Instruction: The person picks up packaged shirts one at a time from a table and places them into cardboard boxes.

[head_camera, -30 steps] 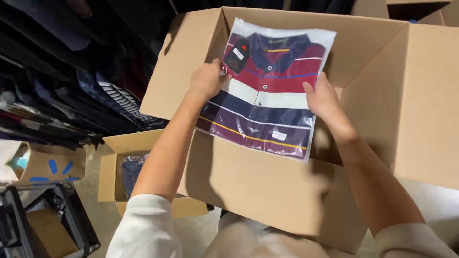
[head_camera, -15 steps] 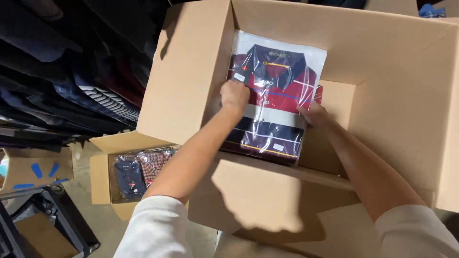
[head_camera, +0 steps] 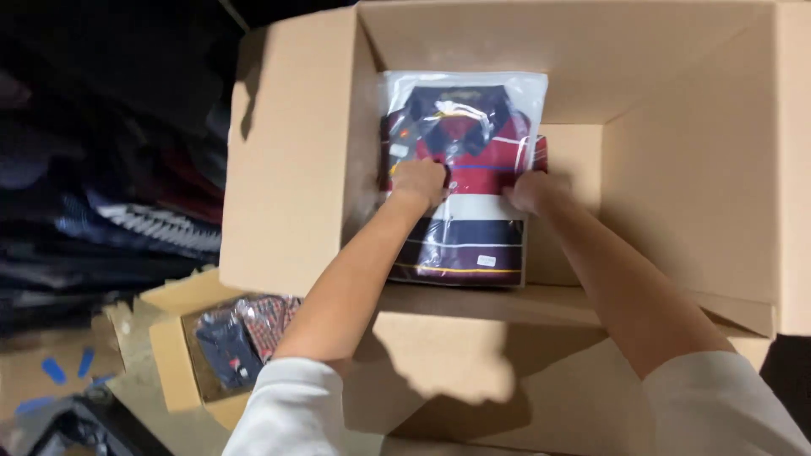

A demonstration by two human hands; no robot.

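A folded striped polo shirt in red, white and navy, sealed in a clear plastic bag [head_camera: 465, 135], lies at the bottom of a large open cardboard box [head_camera: 684, 169], against its left wall. Both my hands reach down into the box and rest on top of the bag. My left hand [head_camera: 420, 181] presses on the shirt's left side with curled fingers. My right hand [head_camera: 530, 190] presses on its right side near the bag's edge.
A smaller open cardboard box [head_camera: 173, 363] on the floor at the lower left holds more bagged shirts [head_camera: 241, 338]. Dark clothes [head_camera: 127, 219] are stacked on shelves along the left. The large box's flaps stand open all round.
The bagged shirt has gone from being held up above the box down to its bottom. Both my hands followed it in and now press on it.
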